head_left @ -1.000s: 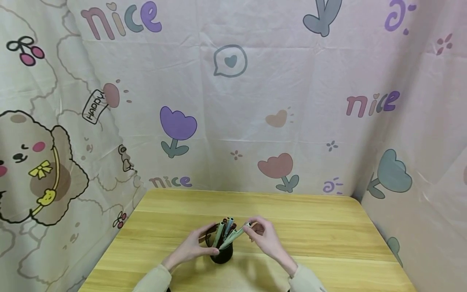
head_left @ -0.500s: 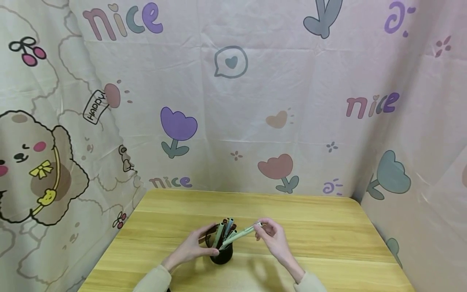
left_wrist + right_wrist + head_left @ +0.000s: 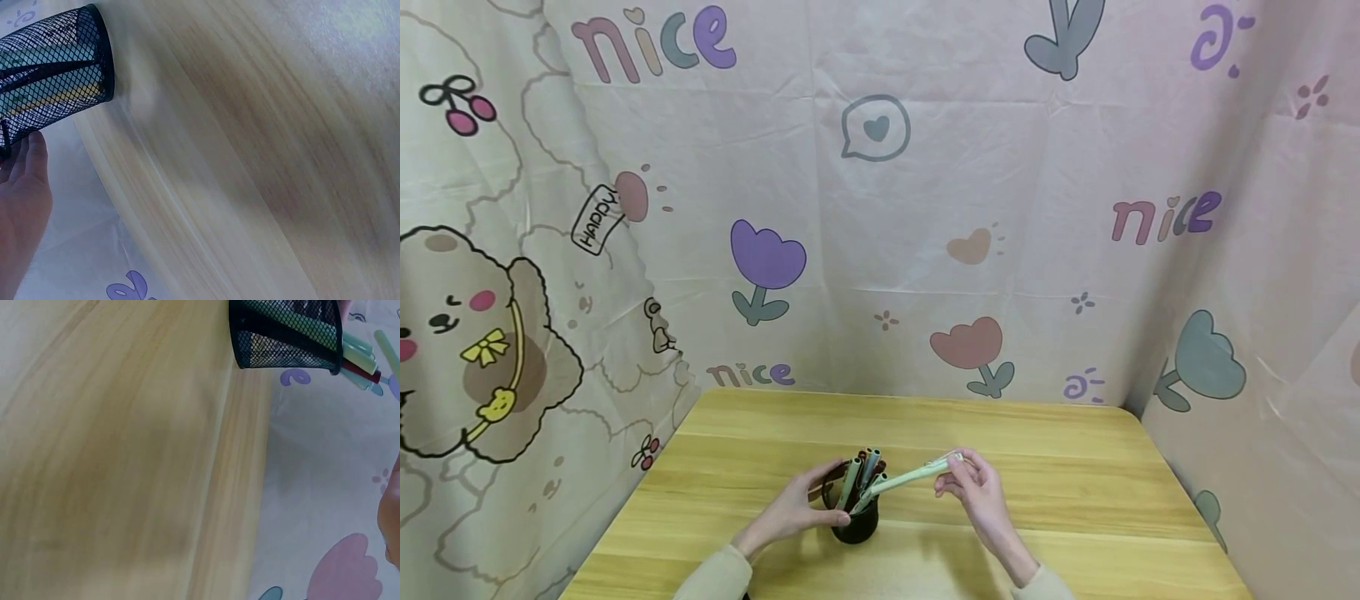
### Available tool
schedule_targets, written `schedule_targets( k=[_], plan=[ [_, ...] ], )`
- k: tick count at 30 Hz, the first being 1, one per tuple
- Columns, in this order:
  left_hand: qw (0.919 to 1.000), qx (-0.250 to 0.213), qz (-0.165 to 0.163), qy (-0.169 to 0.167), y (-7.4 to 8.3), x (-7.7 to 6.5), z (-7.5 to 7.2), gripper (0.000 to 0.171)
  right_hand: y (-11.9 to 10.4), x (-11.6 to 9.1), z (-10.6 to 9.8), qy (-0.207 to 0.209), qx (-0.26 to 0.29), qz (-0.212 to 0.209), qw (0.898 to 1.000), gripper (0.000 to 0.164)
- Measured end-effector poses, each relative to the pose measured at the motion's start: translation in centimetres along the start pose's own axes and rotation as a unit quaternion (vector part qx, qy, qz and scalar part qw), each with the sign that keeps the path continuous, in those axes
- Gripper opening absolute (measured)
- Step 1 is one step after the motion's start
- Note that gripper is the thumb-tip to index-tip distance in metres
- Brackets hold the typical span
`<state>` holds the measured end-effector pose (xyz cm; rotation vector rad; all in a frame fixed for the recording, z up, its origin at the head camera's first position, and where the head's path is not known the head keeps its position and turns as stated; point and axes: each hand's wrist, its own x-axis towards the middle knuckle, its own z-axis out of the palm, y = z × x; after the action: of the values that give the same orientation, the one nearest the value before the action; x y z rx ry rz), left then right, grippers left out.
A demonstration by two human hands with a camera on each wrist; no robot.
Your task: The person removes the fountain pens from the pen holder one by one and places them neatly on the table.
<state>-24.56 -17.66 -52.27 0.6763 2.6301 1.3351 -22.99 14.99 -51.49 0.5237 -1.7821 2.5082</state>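
Observation:
A black mesh pen holder stands upright on the wooden table, filled with several pens in pale green, blue and dark red. My left hand grips it from the left, thumb at the near side of the rim and fingers behind; the left wrist view shows fingertips against the mesh. With thumb and fingers my right hand pinches the upper end of a light green pen. This pen slants down leftward, its lower end overlapping the holder's rim in the head view; in the right wrist view it shows apart from the other pens.
The light wooden table extends to both sides and behind the holder. A pale printed cloth with flowers and lettering hangs behind the table and along both sides.
My right hand has moved to the right, drawing the light green pen up and out of the pen holder and tilting it flatter. My left hand and the holder have stayed in place.

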Motion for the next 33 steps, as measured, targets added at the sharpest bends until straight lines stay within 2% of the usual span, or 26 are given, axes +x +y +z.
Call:
schedule_targets(
  k=[6, 11, 13, 17, 20, 24, 33],
  plan=[
    [1.0, -0.003, 0.003, -0.001, 0.0, -0.1, 0.0, 0.095, 0.2, -0.2, -1.0, -0.033, 0.078, 0.002, 0.996, 0.019],
    [1.0, -0.003, 0.004, -0.001, 0.0, -0.1, 0.0, 0.096, 0.6, -0.3, -1.6, -0.056, 0.093, 0.012, 0.994, 0.023],
    [1.0, -0.003, 0.004, -0.001, -0.1, -0.1, 0.0, 0.096, 0.8, -0.3, -2.0, -0.059, 0.086, 0.021, 0.994, 0.023],
    [1.0, -0.001, 0.004, -0.002, -0.2, 0.0, 0.0, 0.096, 1.1, -0.7, -2.6, -0.05, 0.038, 0.055, 0.996, 0.018],
    [1.0, -0.001, 0.004, -0.002, -0.2, 0.0, 0.0, 0.096, 1.1, -0.9, -2.8, -0.03, -0.007, 0.105, 0.994, 0.035],
    [1.0, -0.003, 0.004, 0.0, -0.1, 0.0, 0.0, 0.096, 1.3, -1.0, -3.0, -0.013, -0.044, 0.164, 0.985, 0.057],
    [0.9999, -0.009, 0.01, -0.001, 0.0, 0.0, 0.0, 0.096, 2.6, -1.0, -3.8, -0.021, -0.065, 0.205, 0.976, 0.046]
  ],
)
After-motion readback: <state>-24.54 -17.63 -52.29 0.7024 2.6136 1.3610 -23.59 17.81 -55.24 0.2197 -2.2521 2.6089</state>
